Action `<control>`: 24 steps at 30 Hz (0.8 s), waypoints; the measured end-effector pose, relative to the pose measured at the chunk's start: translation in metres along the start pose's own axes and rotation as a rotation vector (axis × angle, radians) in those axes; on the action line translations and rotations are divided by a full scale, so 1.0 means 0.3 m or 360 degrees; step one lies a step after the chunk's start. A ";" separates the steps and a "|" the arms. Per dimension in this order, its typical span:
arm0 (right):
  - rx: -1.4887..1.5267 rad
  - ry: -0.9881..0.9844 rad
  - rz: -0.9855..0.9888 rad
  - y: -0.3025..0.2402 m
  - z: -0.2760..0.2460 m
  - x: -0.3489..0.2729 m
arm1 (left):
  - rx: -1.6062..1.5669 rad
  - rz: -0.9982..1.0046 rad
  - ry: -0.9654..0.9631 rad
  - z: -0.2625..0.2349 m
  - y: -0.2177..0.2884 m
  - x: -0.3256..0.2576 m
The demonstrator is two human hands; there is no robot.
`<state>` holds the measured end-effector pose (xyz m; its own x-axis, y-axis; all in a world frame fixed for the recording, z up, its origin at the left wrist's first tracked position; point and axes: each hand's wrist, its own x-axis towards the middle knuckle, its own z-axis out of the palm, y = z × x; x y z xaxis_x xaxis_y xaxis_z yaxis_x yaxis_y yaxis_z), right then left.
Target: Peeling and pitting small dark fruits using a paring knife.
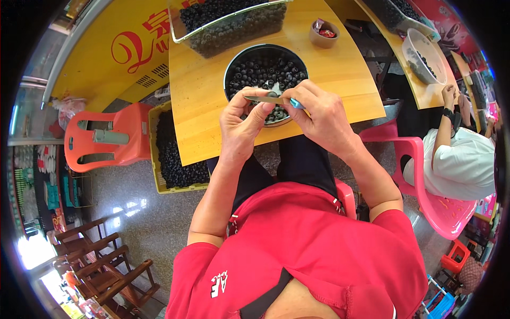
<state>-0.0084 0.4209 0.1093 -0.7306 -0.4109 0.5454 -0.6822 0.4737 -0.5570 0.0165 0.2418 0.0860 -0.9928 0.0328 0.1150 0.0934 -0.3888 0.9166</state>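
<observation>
- Dark round fruits fill the bowl (265, 66) on the yellow worktop (212, 95).
- Left hand (241, 119) pinches one fruit (272, 95) above the bowl.
- Right hand (321, 114) is closed around a small knife (268, 99) touching this fruit.

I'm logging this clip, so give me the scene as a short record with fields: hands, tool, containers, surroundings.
left hand: left hand pinches a small dark fruit against the blade tip
right hand: right hand holds a small knife by its blue handle
below hands: round dark bowl of dark round fruits on a yellow wooden table
other containers: clear tray of the same fruits at the far edge; small brown cup; yellow crate on the floor
surroundings: orange stool; another person seated on a pink chair
</observation>
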 end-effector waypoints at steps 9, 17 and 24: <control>-0.0127 0.0021 -0.0029 0.007 -0.009 0.006 | 0.0120 0.0043 -0.0019 0.005 0.010 0.000; -0.0118 0.0017 -0.0007 0.007 -0.012 0.007 | 0.0098 0.0057 -0.0036 0.003 0.003 0.006; -0.0112 0.0029 -0.0041 0.009 -0.011 0.011 | 0.0110 0.0067 -0.0015 0.004 0.003 0.012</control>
<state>-0.0124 0.4235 0.1117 -0.7117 -0.4096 0.5707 -0.6966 0.5169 -0.4976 0.0133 0.2427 0.0878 -0.9871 0.0267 0.1576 0.1404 -0.3255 0.9350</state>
